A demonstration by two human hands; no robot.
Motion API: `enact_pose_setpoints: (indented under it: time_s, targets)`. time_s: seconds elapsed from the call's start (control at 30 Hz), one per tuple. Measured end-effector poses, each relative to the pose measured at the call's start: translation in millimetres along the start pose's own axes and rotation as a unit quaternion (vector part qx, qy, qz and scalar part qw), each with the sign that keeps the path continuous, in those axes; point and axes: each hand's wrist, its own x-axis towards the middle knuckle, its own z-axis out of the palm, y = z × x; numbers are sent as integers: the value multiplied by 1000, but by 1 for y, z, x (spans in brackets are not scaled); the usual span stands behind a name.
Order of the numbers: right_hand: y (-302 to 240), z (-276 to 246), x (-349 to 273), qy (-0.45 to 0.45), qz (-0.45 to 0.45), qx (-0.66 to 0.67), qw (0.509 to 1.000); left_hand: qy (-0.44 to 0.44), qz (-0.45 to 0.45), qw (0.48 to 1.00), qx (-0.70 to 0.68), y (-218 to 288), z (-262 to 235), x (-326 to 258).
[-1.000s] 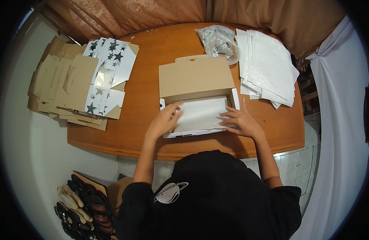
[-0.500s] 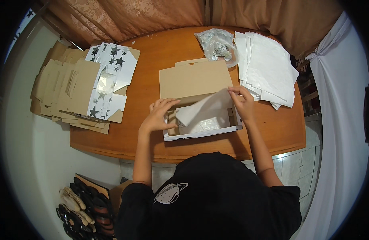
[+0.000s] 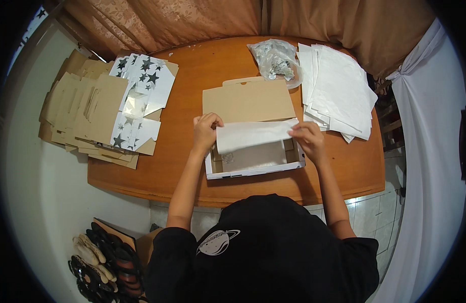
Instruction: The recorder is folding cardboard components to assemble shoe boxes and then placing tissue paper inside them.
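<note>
A: What does the head view show at the centre of the wooden table [image 3: 192,166]?

B: An open cardboard box [image 3: 253,154], lid flap folded back, white outside and brown inside. Both hands hold a white sheet of tissue paper [image 3: 253,135] stretched across the box's far half.

A: How do the fingers stand?

B: The left hand [image 3: 206,129] pinches the sheet's left end between thumb and fingers; the right hand [image 3: 306,136] is closed on the right end likewise.

A: What differs from one second ago?

B: Then the sheet lay flat over the box floor under both palms. Half a second ago one side was lifted. Now it is folded back to a narrow band at the hinge side, and the near floor is bare. In judgement, the lining is being opened or re-laid, not finished.

A: And around the box?

B: A pile of white sheets [image 3: 339,91] at right, a clear bag [image 3: 276,60] beyond, flattened star-printed cartons [image 3: 127,108] at left.
</note>
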Motion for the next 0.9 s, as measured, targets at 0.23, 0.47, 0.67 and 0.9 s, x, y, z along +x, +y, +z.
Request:
enact_pose_setpoints:
  time_s: [0.23, 0.47, 0.67, 0.9]
  targets:
    - [-30, -7, -13, -194, -120, -145, 963, -32, 36, 998, -38, -11, 5, -7]
    - [-22, -7, -17, -103, -18, -17, 994, -78, 22, 997, -2, -15, 1, -8]
    - [33, -10, -6, -76, 165, 122, 976, -72, 11, 997, -33, -17, 4, -8]
    - [15, 9, 20, -296, 93, -118, 943, -53, 19, 997, -47, -26, 8, -8]
